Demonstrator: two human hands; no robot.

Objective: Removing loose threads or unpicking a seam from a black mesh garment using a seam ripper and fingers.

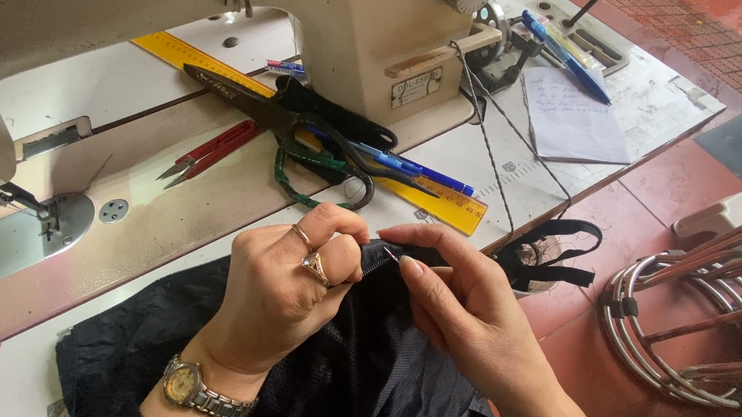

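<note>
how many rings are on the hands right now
2, both on the left hand: a thin ring and a bulkier ring on neighbouring fingers. The right hand shows none; more may be hidden.

— Item? 
— Black fabric, dark, finely textured, crumpled and bunched. 
— Position? 
— Near edge of the tabletop, spilling off it; top fold raised, pinched at centre.
</note>
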